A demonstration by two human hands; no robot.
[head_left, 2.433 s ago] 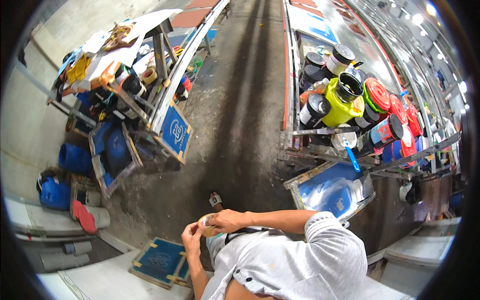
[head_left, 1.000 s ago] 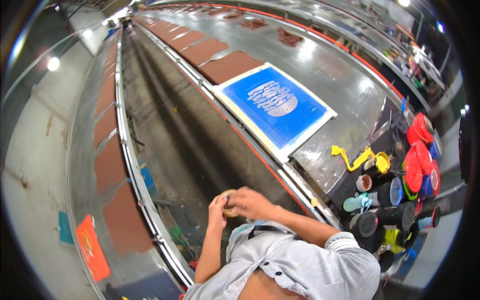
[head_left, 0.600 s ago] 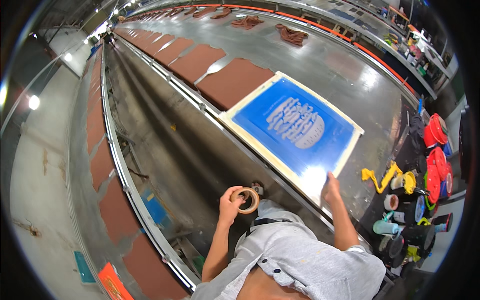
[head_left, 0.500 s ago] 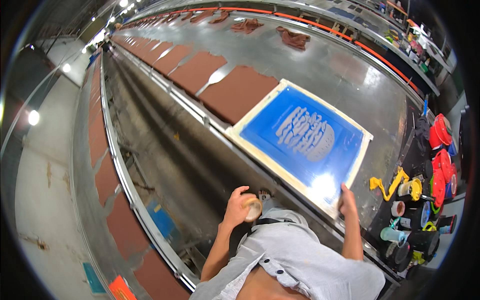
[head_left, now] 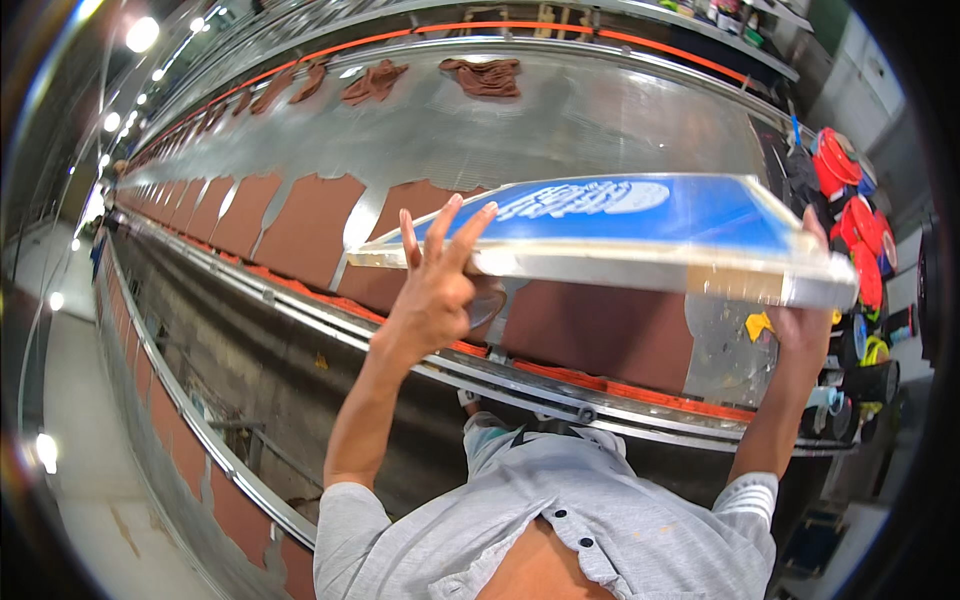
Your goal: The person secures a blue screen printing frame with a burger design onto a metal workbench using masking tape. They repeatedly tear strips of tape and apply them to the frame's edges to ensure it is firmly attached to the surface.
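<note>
A screen printing frame (head_left: 590,263) with a blue mesh and a pale burger design is raised off the long table and tilted. My right hand (head_left: 805,315) grips its near right corner, thumb up over the edge and the other fingers mostly hidden below. At the near side, toward the left end, is my left hand (head_left: 435,290), with several fingers spread upward against the frame. A round, pale ring like a roll of tape (head_left: 488,305) sits in that hand, partly hidden under the frame. A brown fabric piece (head_left: 600,335) lies flat beneath.
More brown fabric pieces (head_left: 310,225) run in a row along the metal table (head_left: 640,120). Crumpled brown cloths (head_left: 482,77) lie on its far side. Metal rails (head_left: 540,395) edge the near side. Red containers (head_left: 862,235) and pots stand at right. Another table (head_left: 165,400) runs along the left.
The screen frame was lying on the table and is now lifted and tilted. My left hand rose to its near side with the ring-shaped roll. More brown fabric shows underneath.
</note>
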